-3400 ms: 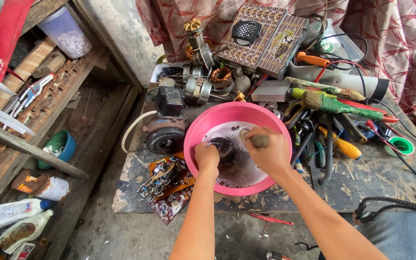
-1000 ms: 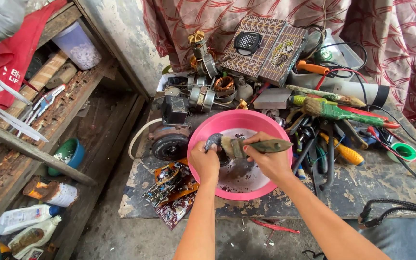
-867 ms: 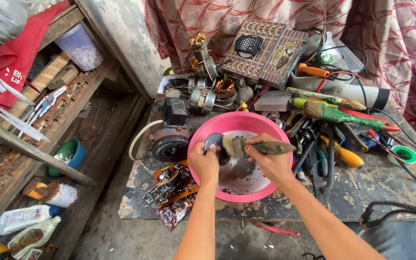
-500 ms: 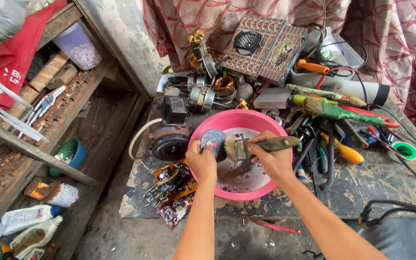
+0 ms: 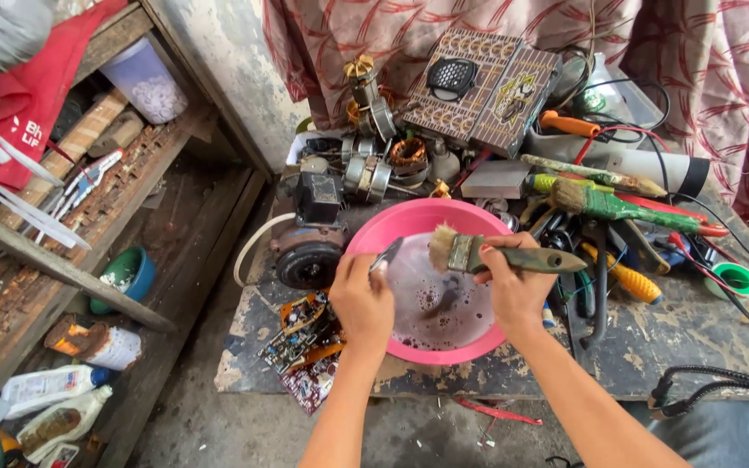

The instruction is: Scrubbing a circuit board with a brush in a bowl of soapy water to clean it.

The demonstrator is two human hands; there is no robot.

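A small grey metal part (image 5: 385,256) is pinched between the fingers of the left hand (image 5: 362,305) above the round pink plastic basin (image 5: 366,247), over its nine o'clock rim. A worn flat paintbrush with a dark green handle (image 5: 500,256) is gripped in the closed right hand (image 5: 515,293), its pale bristles pointed toward nine o'clock, just beside the part. Dark, dirty liquid (image 5: 437,303) is seen in the basin's bottom. A black electric motor (image 5: 309,256) lies at the basin's nine o'clock, and printed circuit boards (image 5: 301,347) at seven o'clock.
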